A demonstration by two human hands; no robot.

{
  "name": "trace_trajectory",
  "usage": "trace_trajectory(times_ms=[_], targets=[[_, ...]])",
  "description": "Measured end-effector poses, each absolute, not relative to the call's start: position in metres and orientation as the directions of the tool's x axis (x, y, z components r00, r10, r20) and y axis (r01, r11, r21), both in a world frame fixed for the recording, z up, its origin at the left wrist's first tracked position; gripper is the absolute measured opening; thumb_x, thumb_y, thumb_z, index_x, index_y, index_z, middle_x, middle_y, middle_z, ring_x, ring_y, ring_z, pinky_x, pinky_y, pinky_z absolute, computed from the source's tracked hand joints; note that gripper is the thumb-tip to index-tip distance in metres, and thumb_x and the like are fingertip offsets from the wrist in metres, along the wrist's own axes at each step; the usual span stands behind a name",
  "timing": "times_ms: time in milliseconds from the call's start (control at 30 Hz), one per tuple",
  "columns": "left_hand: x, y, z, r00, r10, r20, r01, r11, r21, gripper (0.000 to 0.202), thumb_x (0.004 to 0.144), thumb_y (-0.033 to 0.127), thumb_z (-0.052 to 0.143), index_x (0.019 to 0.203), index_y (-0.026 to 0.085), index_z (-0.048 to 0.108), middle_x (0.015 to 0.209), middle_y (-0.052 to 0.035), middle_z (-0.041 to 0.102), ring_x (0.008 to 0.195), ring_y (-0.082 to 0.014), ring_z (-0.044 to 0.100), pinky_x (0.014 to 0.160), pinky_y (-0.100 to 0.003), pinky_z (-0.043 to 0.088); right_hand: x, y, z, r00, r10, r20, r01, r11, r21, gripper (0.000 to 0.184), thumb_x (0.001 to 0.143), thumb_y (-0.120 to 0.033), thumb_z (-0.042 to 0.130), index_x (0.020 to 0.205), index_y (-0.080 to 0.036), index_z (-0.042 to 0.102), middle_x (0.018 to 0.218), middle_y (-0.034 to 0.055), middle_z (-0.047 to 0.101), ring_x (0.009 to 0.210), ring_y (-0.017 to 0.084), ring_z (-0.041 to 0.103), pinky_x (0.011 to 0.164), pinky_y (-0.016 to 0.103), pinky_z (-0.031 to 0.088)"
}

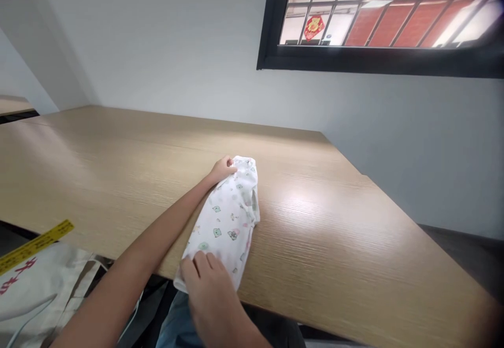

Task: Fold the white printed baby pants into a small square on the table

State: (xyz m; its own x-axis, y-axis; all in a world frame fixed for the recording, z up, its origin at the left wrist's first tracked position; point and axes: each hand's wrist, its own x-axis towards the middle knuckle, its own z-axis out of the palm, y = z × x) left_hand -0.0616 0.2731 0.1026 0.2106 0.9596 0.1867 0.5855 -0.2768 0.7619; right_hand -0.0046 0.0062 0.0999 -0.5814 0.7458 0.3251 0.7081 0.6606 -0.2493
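A small white garment (228, 222) printed with little coloured animals lies folded on the wooden table (334, 232), its near end hanging over the front edge. My left hand (222, 169) reaches out to the far end and pinches the cloth there, fingers curled. Closer to me, my right hand (207, 280) grips the near end at the table's edge, fingers pressed onto the fabric.
A white cloth bag (35, 290) with red characters and a yellow strip (35, 243) sits at the lower left below the table. Grey walls stand behind the table, with a dark-framed window (378, 17) at the upper right.
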Motion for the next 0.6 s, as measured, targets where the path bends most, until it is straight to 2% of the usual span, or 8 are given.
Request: trace_trajectory(times_ms=[233,367,433,533,600], targets=[[-0.018,0.27,0.1,0.258,0.935,0.245,0.533,-0.349,0.77,0.029,0.087,0.031,0.051,0.109,0.014,0.052,0.106,-0.0071,0.056,0.09,-0.0175,0.057,0.076,-0.037,0.049,0.073,-0.011,0.119,-0.517,0.847,0.126,0.687,0.498,-0.528,0.041,0.064,0.003,0.047,0.095,-0.023,0.056,0.093,0.0006,0.056,0.085,0.018,0.05,0.074,0.027,0.041],[-0.023,0.255,0.106,0.261,0.911,0.32,0.472,-0.409,0.781,0.027,0.086,0.031,0.051,0.108,0.014,0.053,0.113,-0.0083,0.053,0.098,-0.0197,0.054,0.083,-0.041,0.046,0.09,-0.016,0.129,-0.541,0.839,0.053,0.644,0.454,-0.616,0.031,0.067,-0.013,0.066,0.095,-0.022,0.057,0.09,0.0002,0.056,0.084,0.018,0.052,0.075,0.026,0.043],[-0.035,0.236,0.111,0.292,0.883,0.368,0.431,-0.465,0.773,0.022,0.087,0.028,0.048,0.102,0.014,0.056,0.121,-0.0094,0.049,0.11,-0.0223,0.048,0.092,-0.044,0.04,0.095,-0.012,0.135,-0.546,0.834,0.076,0.603,0.454,-0.656,0.03,0.072,-0.02,0.066,0.101,-0.022,0.057,0.096,0.0013,0.057,0.088,0.017,0.054,0.077,0.025,0.045],[-0.056,0.194,0.116,0.483,0.78,0.398,0.332,-0.583,0.742,0.023,0.087,0.025,0.043,0.096,0.017,0.062,0.128,-0.0057,0.047,0.12,-0.0218,0.041,0.102,-0.038,0.031,0.103,0.003,0.139,-0.474,0.851,0.227,0.624,0.507,-0.595,0.026,0.087,-0.02,0.047,0.112,-0.019,0.052,0.115,0.0067,0.053,0.107,0.018,0.05,0.092,0.029,0.042],[-0.066,0.167,0.118,0.667,0.658,0.35,0.248,-0.639,0.728,0.026,0.087,0.028,0.043,0.099,0.021,0.065,0.12,-0.0023,0.057,0.114,-0.0195,0.049,0.099,-0.032,0.036,0.106,0.016,0.136,-0.435,0.854,0.285,0.695,0.52,-0.497,0.029,0.09,-0.02,0.039,0.116,-0.015,0.051,0.124,0.0101,0.05,0.118,0.021,0.043,0.096,0.035,0.04]])
